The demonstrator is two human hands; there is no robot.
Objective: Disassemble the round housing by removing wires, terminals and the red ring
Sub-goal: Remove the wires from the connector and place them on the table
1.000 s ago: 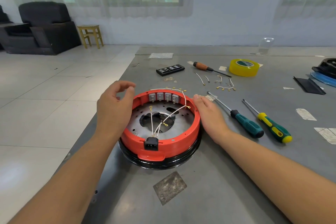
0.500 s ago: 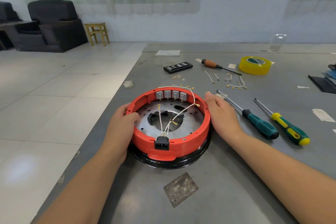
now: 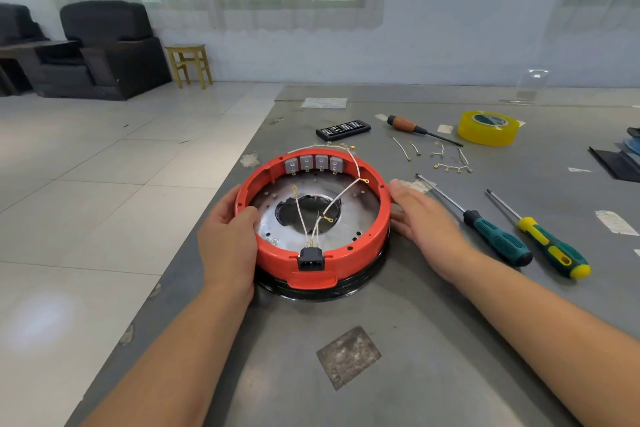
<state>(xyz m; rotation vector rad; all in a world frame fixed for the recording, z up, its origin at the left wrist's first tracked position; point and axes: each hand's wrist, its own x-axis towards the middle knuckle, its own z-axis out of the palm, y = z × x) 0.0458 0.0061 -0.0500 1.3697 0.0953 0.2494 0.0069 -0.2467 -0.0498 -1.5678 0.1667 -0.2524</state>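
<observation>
While left hand (image 3: 228, 239) grips stiff red ring (image 3: 346, 255) at 9 o'clock, right hand (image 3: 424, 222) flat-fingered at 3: lift evenly.

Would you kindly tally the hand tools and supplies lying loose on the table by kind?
Screwdrivers: 3 – orange-handled, teal-handled, green-and-yellow
Tape rolls: 1 – yellow tape
Black bit cases: 1 – bit case
Total: 5

red ring (image 3: 363, 253), yellow tape roll (image 3: 488, 128)
</observation>
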